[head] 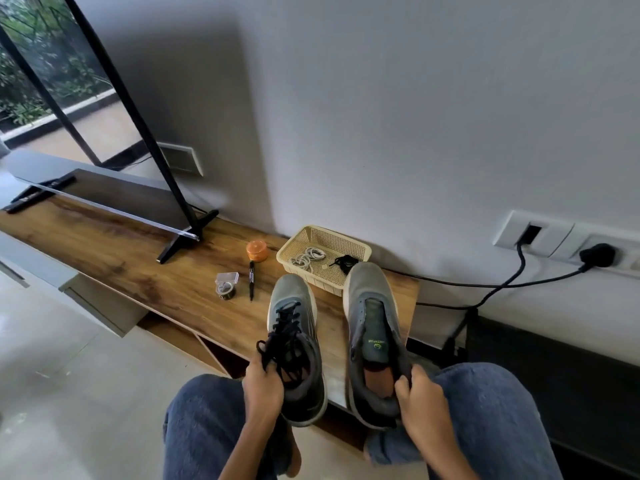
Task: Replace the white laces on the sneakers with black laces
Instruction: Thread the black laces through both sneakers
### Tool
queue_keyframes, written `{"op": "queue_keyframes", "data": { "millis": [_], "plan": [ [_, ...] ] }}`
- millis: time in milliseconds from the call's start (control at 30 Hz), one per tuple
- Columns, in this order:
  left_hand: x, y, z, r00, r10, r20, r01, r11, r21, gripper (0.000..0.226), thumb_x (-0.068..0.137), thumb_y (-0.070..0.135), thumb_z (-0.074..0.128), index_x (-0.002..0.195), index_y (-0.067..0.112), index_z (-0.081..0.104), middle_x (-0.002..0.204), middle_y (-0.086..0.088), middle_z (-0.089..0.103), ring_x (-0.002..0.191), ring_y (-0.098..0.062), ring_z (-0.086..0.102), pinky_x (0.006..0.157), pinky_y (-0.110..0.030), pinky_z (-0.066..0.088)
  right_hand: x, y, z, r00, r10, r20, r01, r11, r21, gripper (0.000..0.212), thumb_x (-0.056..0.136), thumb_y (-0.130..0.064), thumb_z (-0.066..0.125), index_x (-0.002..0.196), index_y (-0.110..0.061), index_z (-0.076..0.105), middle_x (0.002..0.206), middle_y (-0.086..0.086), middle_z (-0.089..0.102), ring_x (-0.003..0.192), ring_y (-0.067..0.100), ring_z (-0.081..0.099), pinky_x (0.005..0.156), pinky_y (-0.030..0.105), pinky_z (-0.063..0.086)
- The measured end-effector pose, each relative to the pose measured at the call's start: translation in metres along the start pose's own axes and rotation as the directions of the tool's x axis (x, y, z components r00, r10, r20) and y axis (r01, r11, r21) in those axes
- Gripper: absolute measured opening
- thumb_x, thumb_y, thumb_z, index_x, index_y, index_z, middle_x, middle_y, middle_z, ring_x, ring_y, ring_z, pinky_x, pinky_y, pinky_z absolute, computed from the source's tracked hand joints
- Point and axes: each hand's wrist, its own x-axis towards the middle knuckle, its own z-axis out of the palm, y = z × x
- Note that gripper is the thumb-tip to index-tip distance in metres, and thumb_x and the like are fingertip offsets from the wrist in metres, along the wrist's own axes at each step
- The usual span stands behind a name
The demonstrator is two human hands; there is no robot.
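1. Nearest the lens: denim-clad knees, then both hands at the heels of two grey sneakers standing side by side on the table (145, 271), toes pointing away toward the wall.
2. Left sneaker (294, 344): already threaded with a black lace (282, 336); left hand (261, 384) closed on the collar near the heel, fingers (268, 370) clamped on the shoe with the loose lace ends bunched just above them.
3. Right sneaker (374, 327): eyelets bare, tongue exposed, no lace threaded; right hand (420, 398) closed round the heel, fingers clamped on its rim.
4. Long axis of each shoe ran from the hands straight out toward the wall, heels hanging a little over the near table edge.
5. Just beyond the toes, touching or nearly so: cream basket (360, 249) holding a coil of white laces (308, 258) on its left and a second black lace (344, 262) on its right, directly ahead of the unlaced shoe's toe.
6. Judged half done: the right hand was the nearer one to that spare black lace, though a reach past the full length of the shoe would be needed.
7. Farther left on the table: black pen (251, 280), orange container (257, 250), small clear box (227, 278), TV stand foot (187, 233).
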Motion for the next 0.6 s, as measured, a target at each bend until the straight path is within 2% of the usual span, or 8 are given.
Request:
{"op": "queue_keyframes", "data": {
  "millis": [100,267,433,533,600],
  "plan": [
    [0.006,0.000,0.011,0.999,-0.041,-0.005,0.041,0.998,0.039,0.027,0.100,0.008,0.039,0.125,0.009,0.051,0.114,-0.012,0.061,0.110,-0.028,0.058,0.094,-0.045,0.050,0.007,0.003,0.007,0.994,0.107,0.001,-0.107,0.992,0.062,0.012,0.094,-0.016,0.042,0.095,-0.008,0.050,0.090,0.015,0.062,0.082,0.033,0.063,0.075,0.045,0.053],
    [0.019,0.002,0.019,0.999,-0.031,0.009,0.030,0.997,0.075,0.031,0.101,0.008,0.039,0.131,0.008,0.047,0.121,-0.015,0.059,0.115,-0.030,0.056,0.094,-0.044,0.049,0.019,0.006,0.022,0.988,0.145,0.047,-0.148,0.986,0.079,0.016,0.093,-0.018,0.041,0.096,-0.006,0.051,0.095,0.018,0.062,0.083,0.033,0.063,0.073,0.046,0.055],
    [0.043,0.011,0.019,0.995,-0.024,0.100,0.015,0.995,0.095,0.032,0.098,0.009,0.045,0.130,0.008,0.050,0.116,-0.013,0.061,0.109,-0.029,0.058,0.095,-0.046,0.050,0.025,-0.012,0.020,0.998,-0.001,0.055,-0.001,1.000,0.026,0.023,0.096,-0.027,0.046,0.103,-0.007,0.057,0.095,0.011,0.065,0.090,0.028,0.063,0.071,0.031,0.047],
    [0.052,0.021,0.016,0.991,-0.063,0.116,0.058,0.997,0.045,0.020,0.095,0.014,0.049,0.112,0.009,0.058,0.101,-0.011,0.064,0.097,-0.027,0.061,0.090,-0.045,0.051,0.032,-0.021,0.008,0.993,-0.061,0.104,0.074,0.989,-0.130,0.034,0.099,-0.041,0.041,0.104,-0.012,0.058,0.095,0.006,0.064,0.096,0.025,0.063,0.072,0.030,0.044],
    [0.053,0.032,0.016,0.998,0.018,0.055,-0.018,1.000,0.002,0.019,0.095,0.019,0.049,0.112,0.014,0.057,0.101,-0.004,0.061,0.095,-0.021,0.058,0.086,-0.040,0.047,0.039,-0.026,-0.003,0.994,-0.100,0.038,0.105,0.977,-0.186,0.037,0.098,-0.048,0.036,0.101,-0.017,0.056,0.096,0.001,0.060,0.093,0.023,0.061,0.073,0.033,0.046]
  ]
}}
